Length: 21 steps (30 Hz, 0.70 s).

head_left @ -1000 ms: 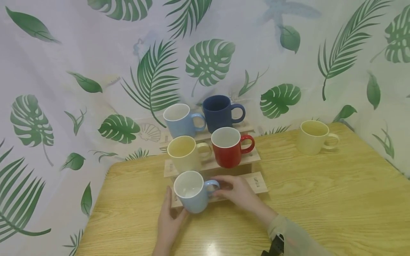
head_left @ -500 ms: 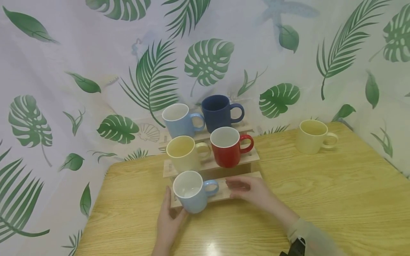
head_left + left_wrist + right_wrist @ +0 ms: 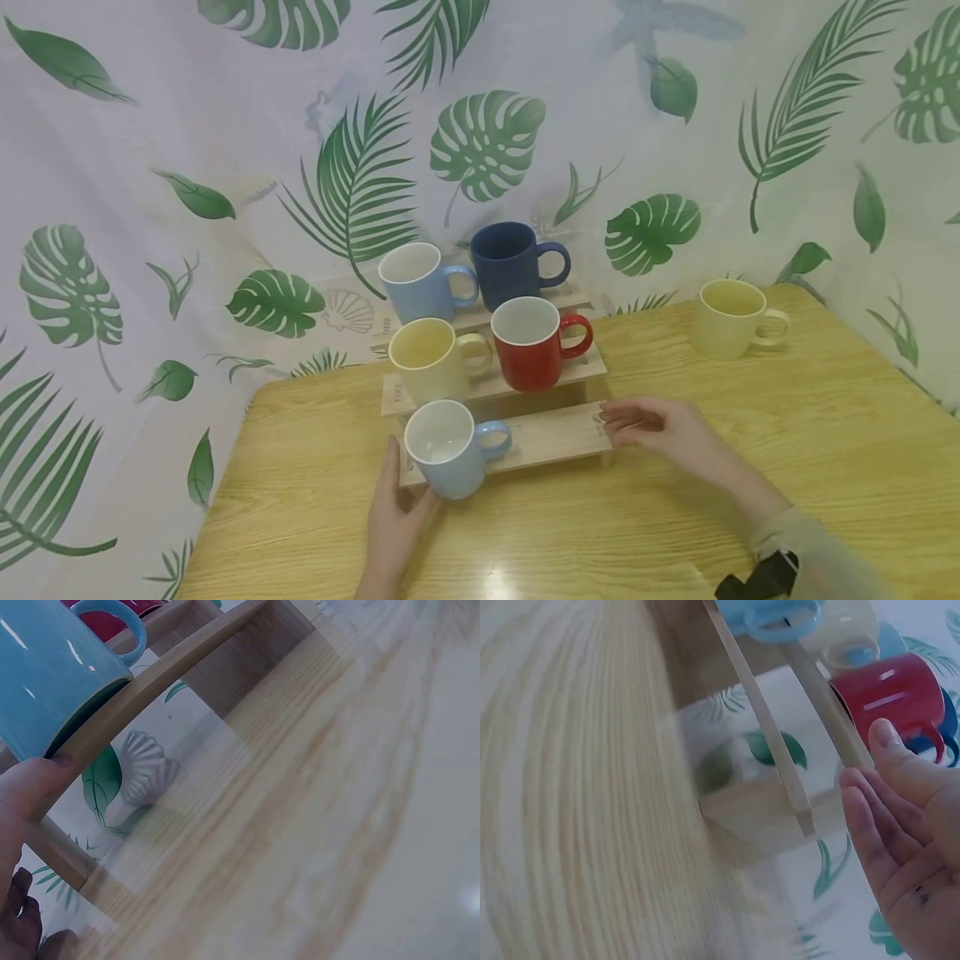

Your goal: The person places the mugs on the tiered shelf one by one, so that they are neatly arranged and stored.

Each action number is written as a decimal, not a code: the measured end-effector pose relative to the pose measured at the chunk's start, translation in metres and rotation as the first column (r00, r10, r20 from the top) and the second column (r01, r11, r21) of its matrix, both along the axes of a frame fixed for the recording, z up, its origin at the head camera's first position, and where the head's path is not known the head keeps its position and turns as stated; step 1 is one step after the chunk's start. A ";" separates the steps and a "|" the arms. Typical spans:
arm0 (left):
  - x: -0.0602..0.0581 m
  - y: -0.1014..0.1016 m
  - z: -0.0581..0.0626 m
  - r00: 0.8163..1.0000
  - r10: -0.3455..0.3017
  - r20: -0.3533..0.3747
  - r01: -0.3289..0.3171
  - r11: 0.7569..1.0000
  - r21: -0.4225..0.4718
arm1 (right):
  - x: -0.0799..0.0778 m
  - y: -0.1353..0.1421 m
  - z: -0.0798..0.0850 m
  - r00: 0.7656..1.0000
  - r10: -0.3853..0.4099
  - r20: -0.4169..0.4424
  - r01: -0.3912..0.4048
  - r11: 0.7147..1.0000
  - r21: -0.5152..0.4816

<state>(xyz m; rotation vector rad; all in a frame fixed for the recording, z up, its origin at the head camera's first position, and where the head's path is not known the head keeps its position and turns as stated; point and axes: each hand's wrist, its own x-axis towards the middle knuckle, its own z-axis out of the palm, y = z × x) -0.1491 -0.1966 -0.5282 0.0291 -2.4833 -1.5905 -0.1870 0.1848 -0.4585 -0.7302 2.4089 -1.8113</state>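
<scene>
A light blue mug stands upright near the left end of the lowest step of a wooden mug rack. My left hand is at that end of the rack. In the left wrist view the thumb rests on the step's front edge, just below the mug's base, with the other fingers curled beyond the step's end. My right hand is at the step's right end, its fingers loosely bent and holding nothing. Whether its fingertips touch the wood I cannot tell.
The middle step bears a cream-yellow mug and a red mug. On the top step stand another light blue mug and a dark blue mug. A second yellow mug sits on the table at the back right.
My right hand has let go of the light blue mug's handle and moved right along the lowest step to its end. The left hand and the mugs have stayed in place.
</scene>
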 end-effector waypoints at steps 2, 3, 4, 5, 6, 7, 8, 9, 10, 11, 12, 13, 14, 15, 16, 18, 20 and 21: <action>0.000 0.000 0.000 1.000 0.000 0.001 0.000 1.000 -0.003 | -0.001 0.009 0.001 0.999 -0.047 -0.027 0.048 0.998 0.044; 0.000 0.000 0.000 1.000 0.001 0.002 -0.001 1.000 -0.004 | -0.001 0.014 0.002 0.996 -0.076 -0.036 0.078 0.995 0.069; 0.000 0.000 0.000 1.000 0.003 0.003 -0.003 1.000 -0.007 | -0.001 0.018 0.002 0.994 -0.101 -0.048 0.106 0.990 0.093; 0.000 0.000 0.000 1.000 0.004 0.004 -0.004 1.000 -0.008 | -0.002 0.023 0.003 0.990 -0.127 -0.056 0.133 0.983 0.123; -0.001 0.000 -0.001 1.000 0.005 0.006 -0.005 1.000 -0.008 | -0.002 0.027 0.005 0.987 -0.150 -0.065 0.158 0.976 0.147; -0.001 0.000 -0.001 1.000 0.006 0.008 -0.006 1.000 -0.009 | -0.003 0.031 0.005 0.982 -0.171 -0.081 0.183 0.970 0.162; -0.001 0.000 -0.001 1.000 0.007 0.008 -0.007 1.000 -0.011 | -0.004 0.035 0.006 0.977 -0.190 -0.101 0.205 0.963 0.174; -0.001 0.000 -0.001 1.000 0.009 0.008 -0.008 1.000 -0.011 | -0.005 0.039 0.006 0.970 -0.206 -0.128 0.227 0.956 0.186; -0.001 -0.001 -0.001 1.000 0.009 0.006 -0.009 1.000 -0.011 | -0.007 0.043 0.006 0.963 -0.220 -0.158 0.248 0.949 0.193; -0.002 -0.001 -0.002 1.000 0.009 0.006 -0.009 1.000 -0.013 | -0.008 0.046 0.006 0.954 -0.236 -0.186 0.272 0.941 0.201; -0.002 -0.001 -0.002 1.000 0.009 0.004 -0.009 1.000 -0.014 | -0.009 0.049 0.005 0.944 -0.253 -0.214 0.296 0.933 0.205; -0.002 -0.001 -0.003 1.000 0.009 0.003 -0.009 1.000 -0.014 | -0.011 0.053 0.004 0.936 -0.265 -0.230 0.313 0.927 0.205; -0.002 -0.001 -0.003 1.000 0.009 0.001 -0.009 1.000 -0.012 | -0.013 0.056 0.004 0.931 -0.276 -0.238 0.326 0.922 0.208; -0.002 -0.002 -0.004 1.000 0.008 0.003 -0.008 1.000 -0.011 | -0.014 0.059 0.003 0.929 -0.285 -0.235 0.334 0.920 0.205; -0.002 -0.002 -0.005 1.000 0.007 0.004 -0.007 1.000 -0.011 | -0.016 0.062 0.003 0.929 -0.294 -0.224 0.340 0.919 0.200; -0.003 -0.002 -0.005 1.000 0.006 0.008 -0.006 1.000 -0.008 | -0.020 0.069 0.002 0.926 -0.314 -0.207 0.353 0.917 0.186; -0.002 -0.002 -0.005 1.000 0.004 0.013 -0.004 1.000 -0.001 | -0.025 0.076 0.002 0.919 -0.345 -0.192 0.376 0.913 0.158; -0.002 -0.002 -0.005 1.000 0.003 0.013 -0.003 1.000 0.003 | -0.028 0.080 0.002 0.914 -0.360 -0.189 0.388 0.910 0.146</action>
